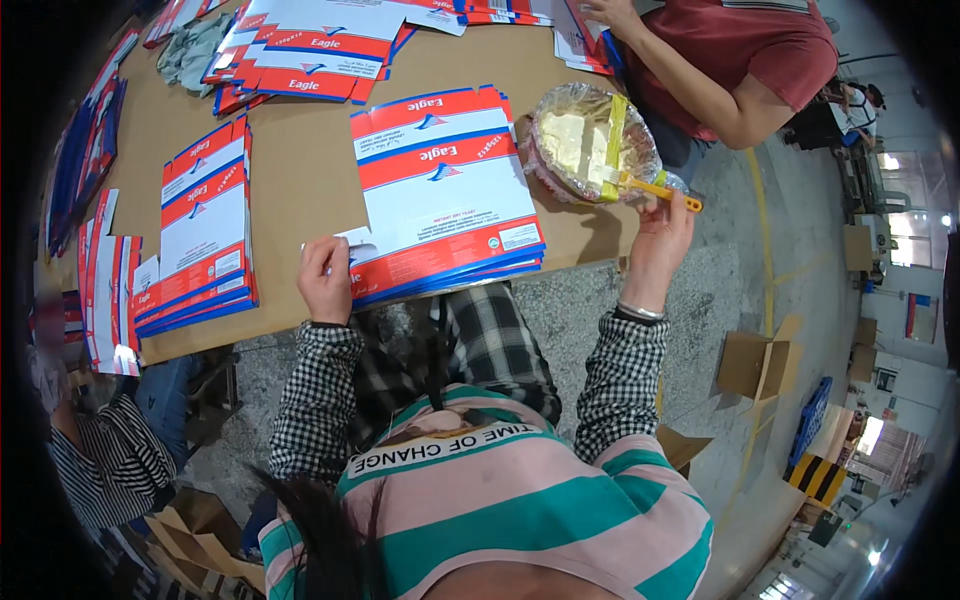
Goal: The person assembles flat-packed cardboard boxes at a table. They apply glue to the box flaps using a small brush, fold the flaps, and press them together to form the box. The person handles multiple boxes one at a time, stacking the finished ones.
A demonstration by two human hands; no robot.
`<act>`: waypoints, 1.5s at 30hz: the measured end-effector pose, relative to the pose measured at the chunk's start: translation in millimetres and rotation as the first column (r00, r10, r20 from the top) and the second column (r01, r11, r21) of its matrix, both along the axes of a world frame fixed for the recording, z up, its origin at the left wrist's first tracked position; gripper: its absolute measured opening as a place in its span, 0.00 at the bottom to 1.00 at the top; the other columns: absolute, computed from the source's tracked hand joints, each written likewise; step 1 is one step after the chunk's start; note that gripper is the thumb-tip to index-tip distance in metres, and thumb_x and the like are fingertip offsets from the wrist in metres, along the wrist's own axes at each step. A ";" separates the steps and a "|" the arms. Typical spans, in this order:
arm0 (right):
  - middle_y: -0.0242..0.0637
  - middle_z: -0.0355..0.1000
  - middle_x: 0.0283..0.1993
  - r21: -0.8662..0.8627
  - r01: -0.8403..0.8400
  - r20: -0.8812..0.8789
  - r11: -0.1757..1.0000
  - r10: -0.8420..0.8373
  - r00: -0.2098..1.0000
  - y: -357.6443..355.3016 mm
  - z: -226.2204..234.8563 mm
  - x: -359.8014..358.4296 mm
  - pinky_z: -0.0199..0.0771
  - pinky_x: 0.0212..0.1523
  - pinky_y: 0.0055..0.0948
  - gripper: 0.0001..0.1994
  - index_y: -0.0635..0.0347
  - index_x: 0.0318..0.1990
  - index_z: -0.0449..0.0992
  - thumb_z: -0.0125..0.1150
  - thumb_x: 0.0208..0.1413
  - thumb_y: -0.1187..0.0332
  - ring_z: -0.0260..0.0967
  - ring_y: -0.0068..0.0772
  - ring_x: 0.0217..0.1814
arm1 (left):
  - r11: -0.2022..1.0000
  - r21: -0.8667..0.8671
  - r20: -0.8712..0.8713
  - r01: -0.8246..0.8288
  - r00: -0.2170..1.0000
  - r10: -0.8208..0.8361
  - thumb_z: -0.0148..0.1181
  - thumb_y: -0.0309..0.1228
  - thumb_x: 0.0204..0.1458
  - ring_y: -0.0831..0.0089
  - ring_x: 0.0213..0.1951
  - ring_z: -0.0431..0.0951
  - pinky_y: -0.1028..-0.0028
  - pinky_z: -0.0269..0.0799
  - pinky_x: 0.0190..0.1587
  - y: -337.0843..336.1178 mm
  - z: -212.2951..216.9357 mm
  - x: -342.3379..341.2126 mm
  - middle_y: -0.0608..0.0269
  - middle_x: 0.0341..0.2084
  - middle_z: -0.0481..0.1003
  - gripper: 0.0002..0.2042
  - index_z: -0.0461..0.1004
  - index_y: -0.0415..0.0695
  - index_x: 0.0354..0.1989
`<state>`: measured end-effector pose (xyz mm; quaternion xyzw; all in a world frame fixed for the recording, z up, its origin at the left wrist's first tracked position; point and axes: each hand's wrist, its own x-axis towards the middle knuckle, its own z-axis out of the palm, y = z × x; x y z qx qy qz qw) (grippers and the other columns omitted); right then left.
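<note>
A stack of flat printed cartons (440,205), white with red and blue bands, lies in front of me at the table's near edge. My left hand (327,280) is closed at the stack's left side, pinching a small flap of the top carton. To the right stands a plastic-lined bowl (541,160) of pale, creamy paste (575,140), with a yellow-green strip (614,135) across its top. My right hand (662,243) grips the yellow handle of a brush (660,190), whose head rests at the bowl's near rim beside the strip.
More flat cartons lie in a stack to the left (205,215) and in piles at the back (320,50) of the brown table (300,180). A person in a red shirt (740,60) is close beyond the bowl. Open cardboard boxes (760,362) stand on the floor.
</note>
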<state>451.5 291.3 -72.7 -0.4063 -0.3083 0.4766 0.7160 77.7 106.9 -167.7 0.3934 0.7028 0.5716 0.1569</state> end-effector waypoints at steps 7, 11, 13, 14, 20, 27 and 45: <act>0.35 0.72 0.33 0.197 -0.124 0.568 0.973 -0.010 0.823 4.9 80.7 -62.2 0.71 0.33 0.20 0.07 0.66 0.39 0.70 0.49 0.61 0.70 0.71 0.23 0.29 | 1.000 0.009 0.048 0.022 0.999 -0.023 0.58 0.24 0.51 0.72 0.32 0.71 0.75 0.66 0.35 -1.0 -7.1 -1.0 0.59 0.28 0.73 0.05 0.73 0.34 0.29; 0.39 0.74 0.28 -0.101 -0.281 0.804 0.954 0.245 0.542 53.1 36.7 -64.0 0.72 0.29 0.23 0.07 0.68 0.34 0.73 0.56 0.55 0.71 0.73 0.27 0.28 | 0.999 -0.012 0.050 0.038 0.998 -0.037 0.56 0.23 0.53 0.74 0.33 0.69 0.77 0.65 0.37 -0.4 -5.1 -1.2 0.61 0.29 0.70 0.05 0.72 0.33 0.31; 0.43 0.73 0.27 -0.112 -0.261 0.887 0.959 0.215 0.409 54.4 37.9 -79.8 0.71 0.29 0.27 0.09 0.68 0.34 0.74 0.57 0.52 0.69 0.74 0.30 0.28 | 0.999 -0.013 0.066 0.036 0.997 -0.035 0.56 0.23 0.54 0.76 0.33 0.69 0.78 0.65 0.36 -3.8 -6.8 -2.3 0.62 0.30 0.69 0.05 0.72 0.33 0.32; 0.44 0.73 0.27 -0.120 -0.245 0.921 0.962 0.200 0.335 53.7 38.3 -84.6 0.70 0.29 0.29 0.10 0.68 0.33 0.74 0.58 0.51 0.68 0.74 0.31 0.28 | 0.999 -0.015 0.069 0.036 0.997 -0.034 0.56 0.24 0.54 0.76 0.33 0.69 0.78 0.65 0.36 -3.9 -6.3 -1.5 0.61 0.30 0.69 0.05 0.72 0.33 0.33; 0.44 0.72 0.25 -0.114 -0.277 0.941 0.954 0.193 0.279 66.9 16.0 -84.6 0.67 0.30 0.29 0.10 0.67 0.35 0.75 0.58 0.50 0.68 0.69 0.31 0.26 | 0.999 -0.035 0.014 0.039 0.999 -0.039 0.56 0.24 0.54 0.77 0.32 0.68 0.79 0.64 0.35 -2.6 -0.6 0.3 0.63 0.30 0.69 0.05 0.72 0.33 0.33; 0.45 0.73 0.26 -0.152 -0.259 0.856 0.954 0.258 0.448 61.0 45.7 -70.7 0.68 0.31 0.30 0.10 0.67 0.34 0.76 0.57 0.50 0.67 0.71 0.33 0.27 | 1.000 -0.014 -0.027 0.023 0.999 -0.024 0.56 0.23 0.53 0.78 0.30 0.67 0.80 0.65 0.34 -3.2 1.5 0.5 0.63 0.30 0.69 0.05 0.72 0.34 0.33; 0.39 0.73 0.30 -0.094 -0.433 0.399 0.896 0.433 0.809 15.7 82.2 -86.1 0.68 0.26 0.21 0.09 0.67 0.40 0.71 0.51 0.60 0.68 0.70 0.23 0.26 | 1.000 0.016 0.150 0.015 0.989 -0.017 0.59 0.24 0.50 0.75 0.30 0.72 0.79 0.68 0.33 -2.9 3.7 0.3 0.60 0.32 0.71 0.05 0.74 0.35 0.34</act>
